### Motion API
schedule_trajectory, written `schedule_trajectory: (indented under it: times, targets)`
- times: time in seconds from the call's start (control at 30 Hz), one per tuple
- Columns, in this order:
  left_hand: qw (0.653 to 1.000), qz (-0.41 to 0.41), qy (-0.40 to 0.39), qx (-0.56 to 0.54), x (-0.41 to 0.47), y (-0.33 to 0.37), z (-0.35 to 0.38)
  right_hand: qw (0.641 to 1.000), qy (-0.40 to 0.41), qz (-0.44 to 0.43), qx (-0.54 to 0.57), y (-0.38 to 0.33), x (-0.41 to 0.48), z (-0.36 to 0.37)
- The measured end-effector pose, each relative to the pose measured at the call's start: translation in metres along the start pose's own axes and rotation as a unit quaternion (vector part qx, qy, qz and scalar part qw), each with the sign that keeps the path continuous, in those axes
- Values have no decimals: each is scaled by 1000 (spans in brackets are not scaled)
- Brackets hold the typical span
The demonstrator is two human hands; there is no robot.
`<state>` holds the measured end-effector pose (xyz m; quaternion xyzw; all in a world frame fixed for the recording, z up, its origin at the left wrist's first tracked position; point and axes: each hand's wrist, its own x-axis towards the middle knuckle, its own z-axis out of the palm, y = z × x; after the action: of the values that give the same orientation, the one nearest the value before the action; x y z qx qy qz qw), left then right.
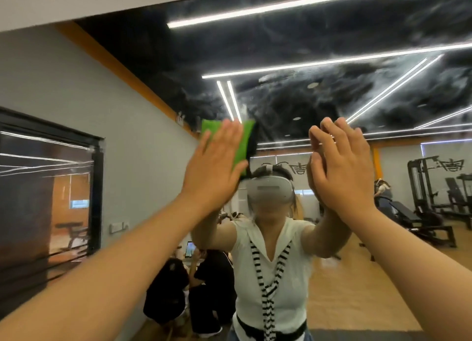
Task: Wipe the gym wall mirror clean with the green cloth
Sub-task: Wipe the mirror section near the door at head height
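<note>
The wall mirror (293, 67) fills most of the view, with hazy smears across its upper part. My left hand (213, 162) presses the folded green cloth (242, 141) flat against the glass, fingers straight; the palm covers most of the cloth. To the right, my right hand (342, 164) lies flat on the mirror with straight fingers and holds nothing. Both arms reach forward and up at about head height.
The mirror's top edge meets a pale wall (76, 1) at the upper left. A dark-framed window (48, 187) is on the grey wall at left. Reflected in the glass are a person in a white top, seated people, and gym machines (434, 202) at right.
</note>
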<state>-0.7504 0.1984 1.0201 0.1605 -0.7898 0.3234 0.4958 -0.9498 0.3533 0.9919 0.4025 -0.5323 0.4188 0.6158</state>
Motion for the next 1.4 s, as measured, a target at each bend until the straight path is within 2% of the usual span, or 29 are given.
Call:
schedule_trajectory:
  times: [0.07, 0.13, 0.17, 0.23, 0.33, 0.43, 0.53, 0.6, 0.73, 0.87, 1.07, 1.2, 1.3, 1.4]
  targets:
    - [994, -100, -6, -30, 32, -5, -13, 1000, -5, 5, -4, -2, -2, 0]
    - [993, -119, 6, -23, 39, 2, -11, 1000, -14, 12, -8, -3, -4, -1]
    - [996, -92, 12, -11, 33, 9, -6, 1000, -18, 16, -11, -3, -4, -1]
    - [1000, 15, 11, 20, 6, 24, 6, 999, -27, 19, -25, -3, -3, 0]
    - [986, 160, -2, 49, -24, 16, 15, 998, -38, 34, -46, -8, -3, -1]
    - [974, 219, 7, 57, -33, -27, 12, 995, -51, 66, -54, -21, -6, 2]
    - [985, 159, -7, 62, -46, -85, 7, 989, -69, 118, -49, -43, -2, -1]
    - [992, 107, -7, 60, -60, -129, -1, 990, -78, 107, -52, -70, 4, -1]
    - [999, 2, -18, 31, -88, -194, -15, 991, -117, -35, -46, -146, 14, 20]
    - [999, -40, -34, 3, -112, -220, -18, 981, -108, -157, -31, -225, 19, 62]
    - [996, -78, -41, -26, -144, -245, -15, 994, -86, -58, -24, -272, -6, 120]
    - [995, -88, -10, -39, -169, -239, 2, 995, -67, -68, -33, -268, -11, 124]
    - [998, -55, -23, -19, -173, -242, 2, 996, -65, -60, -25, -267, -11, 124]
    - [998, -45, -34, -40, -142, -246, -14, 996, -59, -61, -24, -267, -13, 125]
